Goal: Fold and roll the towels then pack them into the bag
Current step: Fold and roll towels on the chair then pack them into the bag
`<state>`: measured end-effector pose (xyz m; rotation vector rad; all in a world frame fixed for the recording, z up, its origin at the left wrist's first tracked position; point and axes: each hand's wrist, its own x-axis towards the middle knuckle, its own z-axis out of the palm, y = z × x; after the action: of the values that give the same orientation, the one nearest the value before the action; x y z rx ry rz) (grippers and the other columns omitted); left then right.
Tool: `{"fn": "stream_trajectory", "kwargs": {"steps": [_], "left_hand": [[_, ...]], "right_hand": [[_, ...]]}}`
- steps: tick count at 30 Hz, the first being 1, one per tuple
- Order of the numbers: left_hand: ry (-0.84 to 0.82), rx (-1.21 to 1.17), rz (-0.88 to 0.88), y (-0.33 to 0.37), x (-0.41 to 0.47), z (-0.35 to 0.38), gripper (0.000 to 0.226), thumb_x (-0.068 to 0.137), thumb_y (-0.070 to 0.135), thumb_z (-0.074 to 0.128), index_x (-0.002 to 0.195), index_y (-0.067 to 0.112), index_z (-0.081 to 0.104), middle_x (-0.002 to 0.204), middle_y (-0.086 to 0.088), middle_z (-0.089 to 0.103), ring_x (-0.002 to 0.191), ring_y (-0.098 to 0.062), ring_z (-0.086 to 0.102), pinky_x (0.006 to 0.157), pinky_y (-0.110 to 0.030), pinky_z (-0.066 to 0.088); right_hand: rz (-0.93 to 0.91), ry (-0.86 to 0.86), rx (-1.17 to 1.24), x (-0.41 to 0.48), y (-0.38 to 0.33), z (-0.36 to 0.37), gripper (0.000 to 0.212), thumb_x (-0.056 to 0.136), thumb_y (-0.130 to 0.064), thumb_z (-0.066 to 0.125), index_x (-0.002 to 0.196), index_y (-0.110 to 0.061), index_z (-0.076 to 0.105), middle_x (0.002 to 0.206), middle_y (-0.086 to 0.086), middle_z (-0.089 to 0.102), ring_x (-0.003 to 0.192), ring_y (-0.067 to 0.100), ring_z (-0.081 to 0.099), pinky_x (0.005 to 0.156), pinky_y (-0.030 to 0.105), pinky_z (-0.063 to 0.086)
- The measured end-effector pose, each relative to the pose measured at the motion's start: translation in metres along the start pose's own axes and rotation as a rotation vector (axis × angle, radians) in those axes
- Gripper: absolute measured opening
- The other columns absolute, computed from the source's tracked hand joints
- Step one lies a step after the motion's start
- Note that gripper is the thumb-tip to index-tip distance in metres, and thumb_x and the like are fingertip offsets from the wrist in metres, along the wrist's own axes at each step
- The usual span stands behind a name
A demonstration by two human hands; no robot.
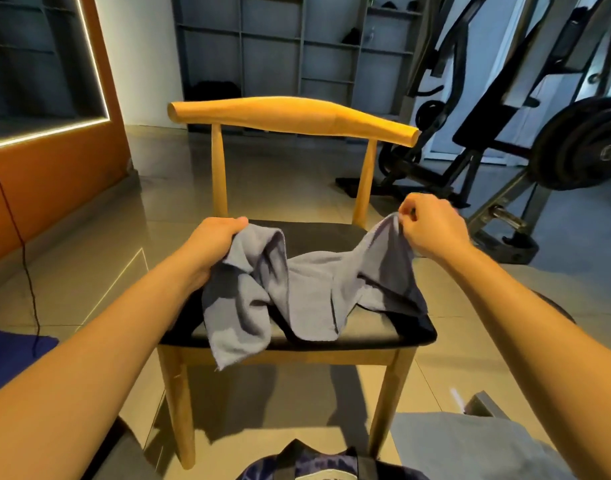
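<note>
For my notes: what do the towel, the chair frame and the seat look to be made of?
The towel looks like soft grey terry or microfibre cloth, matte: it drapes in loose folds. The chair frame looks like light wood, smooth satin finish, possibly veneer. The seat looks like black padded faux leather, given a faint sheen along its front edge.

Plain grey-blue towel (297,289), no print, darker in the folds. Under it a black seat (318,237) on a honey-yellow wooden chair (290,114). The floor (269,174) is glossy beige tile with thin pale lines. Off left, an orange wall (55,168) edged by a white light strip (48,131), with a black cable (24,251) and a deep blue mat (6,358). Grey shelves (273,46) behind, a black weight plate (581,147) right. Down front, a navy bag (326,460) with black straps (365,459), beside it a light grey cloth (463,445).
</note>
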<state>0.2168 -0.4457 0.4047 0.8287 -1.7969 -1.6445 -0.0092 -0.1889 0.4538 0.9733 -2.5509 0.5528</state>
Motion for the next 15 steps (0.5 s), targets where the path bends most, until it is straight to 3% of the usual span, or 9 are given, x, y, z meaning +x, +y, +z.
{"fn": "stream_trajectory", "kwargs": {"steps": [2, 4, 7, 9, 11, 13, 15], "left_hand": [[0.013, -0.156, -0.074, 0.003, 0.011, 0.002, 0.027, 0.098, 0.029, 0.064, 0.099, 0.003, 0.071, 0.093, -0.016, 0.069, 0.082, -0.027, 0.064, 0.077, -0.037, 0.051], [0.034, -0.112, -0.104, -0.005, 0.018, 0.002, 0.026, 0.097, 0.027, 0.067, 0.1, 0.002, 0.072, 0.09, -0.014, 0.071, 0.079, -0.027, 0.065, 0.075, -0.036, 0.053], [0.057, 0.355, -0.025, -0.034, 0.025, -0.005, 0.022, 0.09, 0.029, 0.075, 0.081, 0.01, 0.069, 0.077, -0.005, 0.066, 0.075, -0.026, 0.06, 0.069, -0.033, 0.047], [0.15, 0.714, 0.087, -0.045, 0.026, -0.01, 0.021, 0.082, 0.03, 0.08, 0.078, 0.017, 0.063, 0.074, 0.002, 0.063, 0.078, -0.026, 0.061, 0.069, -0.035, 0.048], [0.195, 0.744, 0.249, -0.037, 0.019, -0.011, 0.016, 0.081, 0.025, 0.078, 0.078, 0.02, 0.063, 0.07, 0.003, 0.062, 0.076, -0.025, 0.061, 0.065, -0.034, 0.045], [0.053, 0.687, 0.385, -0.029, 0.012, -0.012, 0.012, 0.084, 0.027, 0.078, 0.077, 0.022, 0.069, 0.071, 0.004, 0.066, 0.073, -0.017, 0.063, 0.063, -0.031, 0.047], [-0.179, 0.783, 0.44, -0.028, 0.004, -0.018, 0.01, 0.083, 0.035, 0.081, 0.087, 0.029, 0.074, 0.084, 0.011, 0.068, 0.079, -0.008, 0.062, 0.071, -0.027, 0.051]], "right_hand": [[-0.107, 0.134, -0.042, -0.002, -0.02, -0.004, 0.003, 0.102, -0.022, 0.051, 0.099, -0.022, 0.053, 0.081, 0.004, 0.055, 0.076, 0.034, 0.053, 0.059, 0.036, 0.035], [-0.266, 0.029, -0.058, -0.01, -0.032, 0.005, 0.005, 0.098, -0.02, 0.055, 0.095, -0.022, 0.052, 0.079, 0.005, 0.059, 0.074, 0.036, 0.055, 0.055, 0.034, 0.031], [-0.37, -0.276, -0.08, -0.034, -0.029, 0.033, 0.012, 0.091, -0.028, 0.059, 0.08, -0.026, 0.055, 0.08, 0.005, 0.065, 0.073, 0.032, 0.057, 0.056, 0.037, 0.041], [-0.337, -0.396, -0.071, -0.047, -0.022, 0.045, 0.021, 0.088, -0.028, 0.058, 0.067, -0.027, 0.053, 0.07, 0.001, 0.062, 0.066, 0.027, 0.055, 0.054, 0.036, 0.043], [-0.285, -0.461, 0.027, -0.054, -0.018, 0.049, 0.027, 0.088, -0.021, 0.055, 0.062, -0.028, 0.057, 0.064, -0.001, 0.063, 0.06, 0.02, 0.057, 0.053, 0.034, 0.044], [-0.148, -0.472, 0.238, -0.055, -0.014, 0.047, 0.026, 0.092, -0.016, 0.052, 0.071, -0.021, 0.067, 0.066, 0.002, 0.069, 0.057, 0.017, 0.064, 0.053, 0.033, 0.051], [0.069, -0.365, 0.447, -0.05, -0.01, 0.041, 0.022, 0.095, -0.01, 0.05, 0.084, -0.011, 0.068, 0.065, 0.008, 0.071, 0.05, 0.019, 0.066, 0.046, 0.027, 0.05]]}}
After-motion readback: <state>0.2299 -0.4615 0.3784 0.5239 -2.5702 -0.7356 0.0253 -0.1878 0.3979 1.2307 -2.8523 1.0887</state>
